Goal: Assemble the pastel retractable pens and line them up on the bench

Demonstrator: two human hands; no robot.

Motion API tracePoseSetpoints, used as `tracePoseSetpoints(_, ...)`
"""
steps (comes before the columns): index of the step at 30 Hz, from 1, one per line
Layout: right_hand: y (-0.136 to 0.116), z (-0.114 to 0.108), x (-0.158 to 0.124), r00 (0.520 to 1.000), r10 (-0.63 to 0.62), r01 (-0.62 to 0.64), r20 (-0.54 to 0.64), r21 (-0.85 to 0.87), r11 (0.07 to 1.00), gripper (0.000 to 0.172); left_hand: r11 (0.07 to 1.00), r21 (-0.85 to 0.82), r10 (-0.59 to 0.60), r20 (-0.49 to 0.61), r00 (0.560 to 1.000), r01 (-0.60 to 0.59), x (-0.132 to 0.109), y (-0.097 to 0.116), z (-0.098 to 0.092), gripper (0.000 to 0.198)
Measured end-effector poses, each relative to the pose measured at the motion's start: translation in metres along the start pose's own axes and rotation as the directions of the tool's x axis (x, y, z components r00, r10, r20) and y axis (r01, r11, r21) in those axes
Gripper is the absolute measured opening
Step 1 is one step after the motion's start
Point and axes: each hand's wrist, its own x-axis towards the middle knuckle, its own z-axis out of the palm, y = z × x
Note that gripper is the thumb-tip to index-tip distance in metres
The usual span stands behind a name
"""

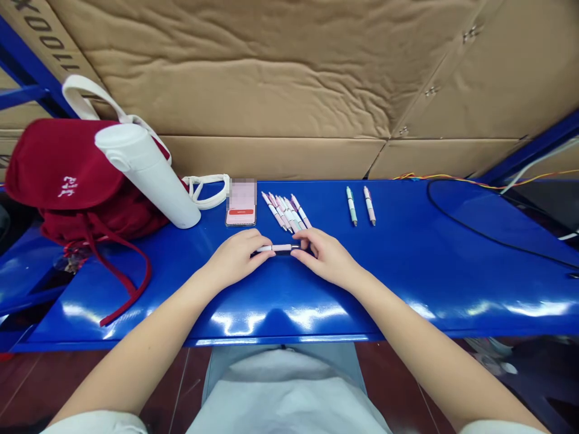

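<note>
A pale pink and white pen (pixel 281 248) lies level between my two hands, just above the blue tabletop (pixel 407 271). My left hand (pixel 239 256) is closed on its left end, thumb in front and fingers behind. At the other end, the thumb and fingers of my right hand (pixel 323 256) pinch the dark tip. Just beyond my hands is a loose bunch of several pens (pixel 284 212), white with pink, purple and pale green parts. Farther right, a green and white pen (pixel 351 206) and a pink and white pen (pixel 370 205) lie side by side, apart from the bunch.
A phone (pixel 241 203) with a lit screen lies left of the bunch. Farther left, a white bottle (pixel 149 175) leans against a red bag (pixel 67 163). A black cable (pixel 474 229) curves across the right side. Cardboard (pixel 271 90) stands behind the table.
</note>
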Motion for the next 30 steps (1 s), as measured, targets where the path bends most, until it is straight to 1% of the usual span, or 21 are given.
tracePoseSetpoints(2,0.0006,-0.0006,-0.0004,1.000,-0.025,0.025,-0.019,0.020,0.999,0.018,1.000,-0.001,0.003,-0.004,1.000,-0.003,0.0001,-0.0002,-0.0002,0.024)
tracePoseSetpoints(4,0.0004,-0.0005,0.0001,0.999,-0.047,0.047,-0.006,0.010,0.999,0.011,1.000,-0.008,0.002,-0.005,1.000,-0.002,0.0003,-0.0002,-0.0006,0.024)
tracePoseSetpoints(7,-0.0015,-0.0003,0.0008,0.998,-0.022,0.023,0.054,-0.035,0.999,0.022,1.000,-0.018,0.002,-0.009,1.000,-0.002,0.0004,-0.0002,-0.0007,0.024)
tracePoseSetpoints(8,-0.0022,-0.0003,0.0008,0.998,-0.004,0.007,0.062,-0.044,0.999,0.023,1.000,-0.022,0.003,-0.010,1.000,-0.003,0.0004,-0.0004,-0.0005,0.024)
tracePoseSetpoints(10,-0.0033,-0.0005,0.0004,0.999,0.020,-0.018,0.048,-0.042,0.999,0.018,0.999,-0.031,0.008,-0.006,1.000,-0.008,0.0003,-0.0012,0.0003,0.024)
tracePoseSetpoints(12,-0.0036,-0.0005,-0.0001,1.000,0.018,-0.017,0.025,-0.025,1.000,0.017,0.999,-0.040,0.012,0.001,1.000,-0.012,0.0001,-0.0022,0.0013,0.023)
tracePoseSetpoints(14,-0.0033,-0.0004,-0.0002,0.999,0.009,-0.008,0.047,-0.028,1.000,0.014,0.999,-0.047,0.019,0.005,1.000,-0.019,-0.0001,-0.0028,0.0020,0.022)
tracePoseSetpoints(16,-0.0031,-0.0004,0.0001,0.996,0.019,-0.015,0.086,-0.042,0.999,0.022,0.999,-0.046,0.022,0.007,1.000,-0.021,-0.0002,-0.0029,0.0022,0.022)
tracePoseSetpoints(19,-0.0029,-0.0005,0.0000,0.995,0.044,-0.042,0.090,-0.033,0.999,0.017,0.999,-0.034,0.018,0.003,1.000,-0.018,-0.0004,-0.0024,0.0018,0.021)
tracePoseSetpoints(22,-0.0029,-0.0005,-0.0007,0.996,0.029,-0.025,0.084,-0.048,0.999,0.014,0.999,-0.034,0.024,0.006,1.000,-0.024,-0.0005,-0.0018,0.0012,0.020)
tracePoseSetpoints(24,-0.0035,-0.0008,-0.0012,0.994,0.029,-0.021,0.101,-0.083,0.996,0.022,0.999,-0.032,0.031,0.010,0.999,-0.031,-0.0005,-0.0011,0.0006,0.021)
tracePoseSetpoints(25,-0.0042,-0.0012,-0.0016,0.994,0.034,-0.024,0.106,-0.091,0.996,0.022,0.999,-0.028,0.032,0.010,0.999,-0.032,-0.0005,-0.0007,0.0002,0.022)
tracePoseSetpoints(29,-0.0081,-0.0028,-0.0023,0.996,0.011,-0.004,0.088,-0.081,0.997,0.020,1.000,-0.011,0.021,0.016,1.000,-0.020,-0.0001,0.0008,-0.0012,0.023)
tracePoseSetpoints(30,-0.0087,-0.0029,-0.0021,0.996,0.003,0.005,0.089,-0.086,0.996,0.017,1.000,-0.012,0.021,0.014,1.000,-0.021,-0.0001,0.0009,-0.0012,0.024)
